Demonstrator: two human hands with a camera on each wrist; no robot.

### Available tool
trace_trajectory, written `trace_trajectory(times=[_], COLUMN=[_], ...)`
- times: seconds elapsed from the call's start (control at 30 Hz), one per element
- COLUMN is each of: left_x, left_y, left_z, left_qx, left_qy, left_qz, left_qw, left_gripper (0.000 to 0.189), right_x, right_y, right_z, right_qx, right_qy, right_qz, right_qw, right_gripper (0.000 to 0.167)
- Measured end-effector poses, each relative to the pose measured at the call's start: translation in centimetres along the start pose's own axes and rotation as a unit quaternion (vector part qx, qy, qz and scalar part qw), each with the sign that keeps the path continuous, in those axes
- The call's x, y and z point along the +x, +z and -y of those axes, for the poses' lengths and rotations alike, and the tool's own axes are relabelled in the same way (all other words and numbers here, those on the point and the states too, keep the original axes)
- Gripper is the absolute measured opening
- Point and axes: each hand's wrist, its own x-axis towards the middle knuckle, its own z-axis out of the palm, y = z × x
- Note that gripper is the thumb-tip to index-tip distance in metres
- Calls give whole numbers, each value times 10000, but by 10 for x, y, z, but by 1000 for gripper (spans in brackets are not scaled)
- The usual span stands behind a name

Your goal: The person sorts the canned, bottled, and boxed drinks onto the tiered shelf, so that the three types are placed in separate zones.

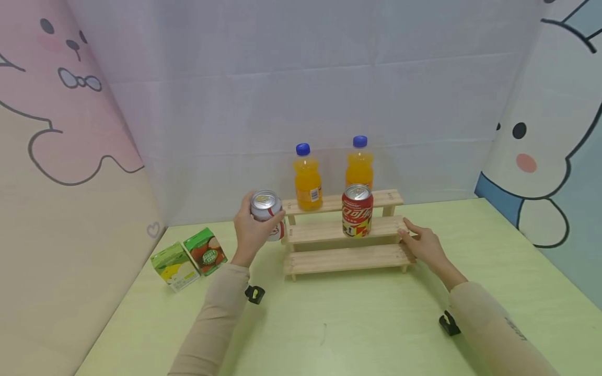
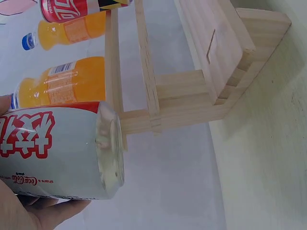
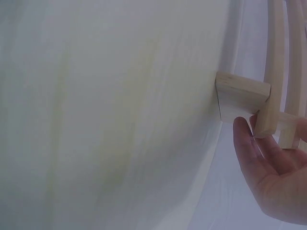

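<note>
In the head view my left hand [image 1: 251,232] grips a white and red soda can [image 1: 266,204], held upright at the left end of the wooden three-step rack [image 1: 348,259]. The left wrist view shows Coca-Cola lettering on this can [image 2: 57,153], its base apart from the rack's side frame. My right hand [image 1: 427,251] holds the rack's right end, with fingers [image 3: 244,143] around the side in the right wrist view. On the middle step stands a red soda can [image 1: 357,211]. Two orange drink bottles [image 1: 308,183] with blue caps occupy the top step, one partly hidden behind the red can.
Two juice cartons, one yellow-green [image 1: 175,265] and one green with a reddish picture [image 1: 205,250], lie on the pale green table [image 1: 301,324] at left. A white curtain [image 1: 301,78] hangs behind the rack, with cartoon-printed cloth at both sides.
</note>
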Motion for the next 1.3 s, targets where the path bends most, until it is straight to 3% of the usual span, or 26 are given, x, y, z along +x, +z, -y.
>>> trace_trajectory(times=[0.53,0.87,1.1,1.3], left_x=[-6,-7,-7,-7], left_y=[29,47,57,64], left_z=[-8,-11,-10,-13], left_qx=[-309,-403,-517,-623], left_qy=[161,38,143,-143], left_qz=[345,381,412,387], left_qw=[9988,9985,9977,9972], left_gripper=[62,61,60,62], right_x=[-1,-2,-2,-2], right_y=[1,1,1,2], right_z=[-1,0,2,3], right_qx=[19,6,30,-5], right_qy=[-6,90,152,161], right_qz=[3,46,47,38], right_qw=[10000,9999,9999,9999], right_gripper=[56,57,57,57])
